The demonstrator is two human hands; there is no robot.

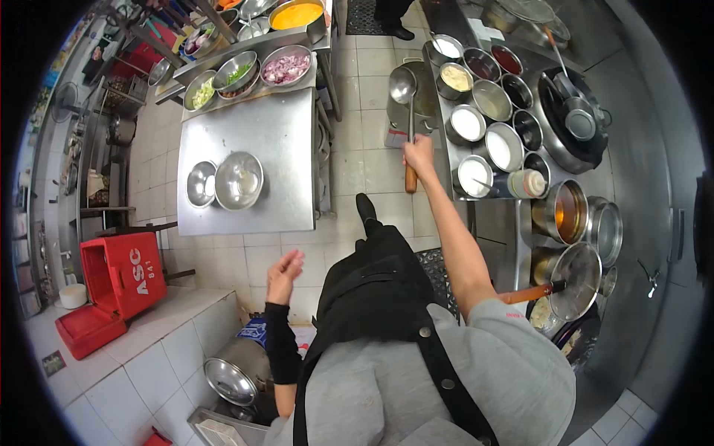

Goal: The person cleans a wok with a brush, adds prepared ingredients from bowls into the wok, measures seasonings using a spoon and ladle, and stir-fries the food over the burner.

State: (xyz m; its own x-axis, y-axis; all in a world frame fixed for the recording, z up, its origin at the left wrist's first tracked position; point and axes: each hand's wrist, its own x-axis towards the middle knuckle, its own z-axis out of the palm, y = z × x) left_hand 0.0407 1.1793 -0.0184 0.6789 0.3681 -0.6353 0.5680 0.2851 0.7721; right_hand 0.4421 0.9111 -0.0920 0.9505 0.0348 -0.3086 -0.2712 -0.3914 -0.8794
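My right hand [419, 157] is closed around the wooden-ended handle of a metal ladle [403, 86], whose bowl is over a large pot [425, 93] beside the counter. On the left side, my left hand [284, 273] hangs in the air with its fingers apart and nothing in them, a black sleeve on the forearm. The steel table [290, 149] beyond it bears two metal bowls, a larger one [239, 181] and a smaller one [201, 184]. Close to my right hand are containers of white contents [467, 123] on the counter.
Bowls of chopped onion [286, 67] and greens stand at the table's back. A wok [573, 119] and a pot of orange liquid [567, 213] are at the right. A red box [134, 275] sits at the left, a lidded pot [231, 380] below. Another person's shoe [402, 33] shows ahead.
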